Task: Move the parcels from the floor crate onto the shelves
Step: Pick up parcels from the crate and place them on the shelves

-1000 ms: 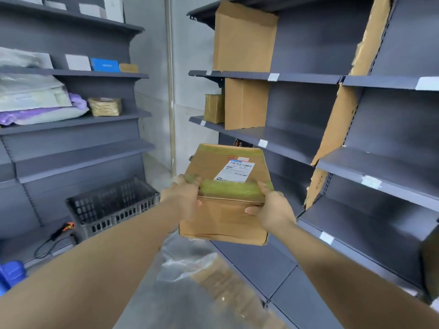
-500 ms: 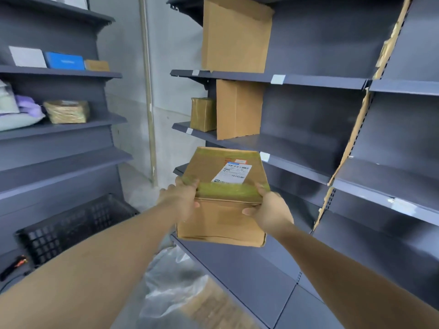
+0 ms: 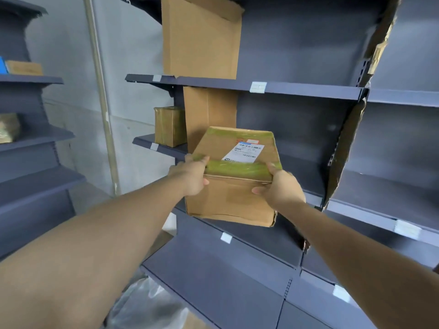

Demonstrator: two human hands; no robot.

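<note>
A brown cardboard parcel [image 3: 228, 200] with greenish tape and a white shipping label sits between both my hands. My left hand [image 3: 192, 176] grips its left top edge, and my right hand [image 3: 280, 186] grips its right top edge. The parcel is held in the air in front of the dark grey shelves [image 3: 297, 89], at the height of the middle shelf [image 3: 301, 172], with its bottom over the front of a lower shelf. The floor crate is out of view.
A small taped parcel [image 3: 169, 126] and upright cardboard sheets [image 3: 209, 115] stand at the left end of the middle shelf. Another cardboard sheet [image 3: 202, 39] stands on the shelf above. Torn cardboard [image 3: 344, 150] lines the upright post. Clear plastic wrap [image 3: 147, 305] lies on the floor below.
Both hands have carried the parcel up and toward the right-hand shelves. The view has swung right, so the black floor crate has left the frame.
</note>
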